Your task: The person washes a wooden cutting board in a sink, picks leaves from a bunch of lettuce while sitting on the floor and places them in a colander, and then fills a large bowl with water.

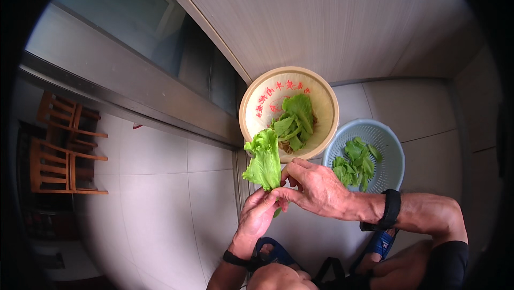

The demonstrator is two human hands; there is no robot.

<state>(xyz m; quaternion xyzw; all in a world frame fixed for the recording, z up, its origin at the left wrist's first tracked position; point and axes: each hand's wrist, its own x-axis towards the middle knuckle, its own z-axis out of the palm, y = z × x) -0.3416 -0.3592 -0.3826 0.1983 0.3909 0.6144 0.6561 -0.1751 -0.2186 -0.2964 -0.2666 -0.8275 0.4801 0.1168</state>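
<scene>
Both hands pinch the stem end of one green lettuce leaf (263,162), which stands up above them. My left hand (256,216) grips it from below and my right hand (316,185) from the right, fingertips meeting at the stem. Just beyond the leaf sits a cream plastic basin (257,102) with red lettering on its inner wall, holding several more lettuce leaves (293,121). To its right a pale blue colander (393,153) rests on the floor with torn green leaves (356,164) inside.
Grey floor tiles (160,199) lie underneath, and a wood-grain door or panel (332,17) rises behind the basin. A metal door threshold (134,97) runs on the left. Wooden chairs (64,145) stand at far left. My blue sandals (270,250) show below.
</scene>
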